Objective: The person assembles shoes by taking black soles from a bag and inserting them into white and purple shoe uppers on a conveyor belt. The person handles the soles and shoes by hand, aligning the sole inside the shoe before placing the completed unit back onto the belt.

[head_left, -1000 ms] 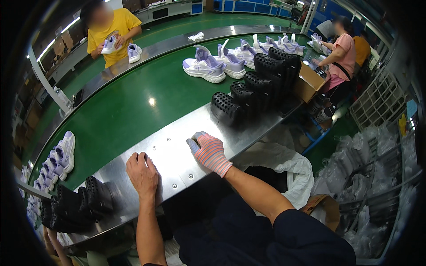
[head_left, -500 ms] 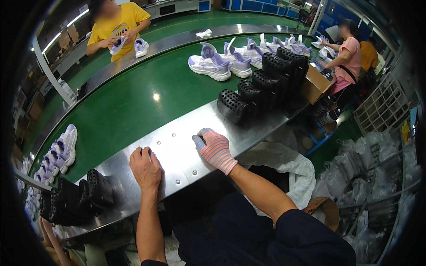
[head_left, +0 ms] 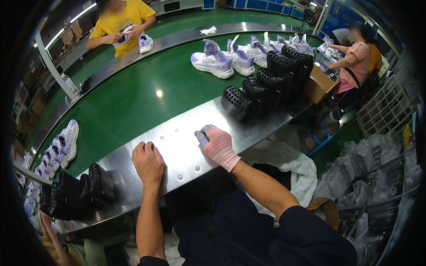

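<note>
My left hand [head_left: 148, 163], bare, rests palm down on the steel ledge [head_left: 177, 137] along the near side of a green conveyor belt [head_left: 133, 97]. My right hand [head_left: 217, 145], in a striped pink and grey glove, also lies flat on the ledge, fingers apart and pointing toward the belt. Neither hand holds anything. A row of black perforated shoe lasts [head_left: 262, 86] stands on the ledge to the right of my right hand. More black lasts [head_left: 82, 190] stand to the left of my left hand.
White and lilac sneakers [head_left: 222, 62] sit on the belt at the far right; more sneakers [head_left: 60, 144] lie at the left. A person in yellow [head_left: 120, 22] holds a shoe across the belt. A person in pink [head_left: 353, 62] sits at right beside a cardboard box [head_left: 317, 84].
Both hands stay flat on the ledge in the same pose. The view has tilted slightly, so everything sits a little lower and further right in the picture.
</note>
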A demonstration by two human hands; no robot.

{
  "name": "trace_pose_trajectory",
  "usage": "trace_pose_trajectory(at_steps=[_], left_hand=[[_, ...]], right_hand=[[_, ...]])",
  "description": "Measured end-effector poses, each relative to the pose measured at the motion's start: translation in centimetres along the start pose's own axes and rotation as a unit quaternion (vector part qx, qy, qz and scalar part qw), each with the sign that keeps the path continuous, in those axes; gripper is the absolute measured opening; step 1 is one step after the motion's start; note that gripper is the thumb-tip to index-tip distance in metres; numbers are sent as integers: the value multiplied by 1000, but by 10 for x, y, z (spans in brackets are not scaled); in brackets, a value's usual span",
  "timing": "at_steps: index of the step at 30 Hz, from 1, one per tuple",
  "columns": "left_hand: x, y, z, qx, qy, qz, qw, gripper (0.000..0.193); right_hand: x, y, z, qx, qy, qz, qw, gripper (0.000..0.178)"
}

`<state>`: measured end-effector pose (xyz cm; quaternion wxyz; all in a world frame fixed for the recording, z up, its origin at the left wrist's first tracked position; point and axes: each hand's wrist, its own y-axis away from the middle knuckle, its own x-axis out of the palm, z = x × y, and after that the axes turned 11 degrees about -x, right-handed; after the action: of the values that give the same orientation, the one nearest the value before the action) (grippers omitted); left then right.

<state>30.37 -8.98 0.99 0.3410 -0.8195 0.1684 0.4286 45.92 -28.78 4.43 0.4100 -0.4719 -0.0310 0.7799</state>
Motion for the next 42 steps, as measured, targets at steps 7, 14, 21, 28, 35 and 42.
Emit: trace_pose_trajectory(at_steps=[7, 14, 21, 28, 35, 42], left_hand=[[5, 1, 4, 29, -29, -54, 998, 25], [8, -4, 22, 25, -54, -10, 998, 27], [14, -2, 16, 29, -31, 5, 999, 26], [5, 2, 15, -10, -19, 25, 999, 27], [-16, -6, -16, -2, 8, 2, 1000, 29], [-18, -6, -8, -15, -1, 12, 1000, 31]], right_hand=[[-80, 24, 153, -380, -208, 177, 884, 23], [-180, 46, 235, -506, -256, 209, 797, 22], [-176, 44, 205, -480, -132, 517, 696, 25], [-141, -151, 79, -88, 69, 257, 960, 54], [-104, -293, -134, 16, 292, 269, 918, 50], [-82, -319, -204, 84, 323, 333, 882, 51]])
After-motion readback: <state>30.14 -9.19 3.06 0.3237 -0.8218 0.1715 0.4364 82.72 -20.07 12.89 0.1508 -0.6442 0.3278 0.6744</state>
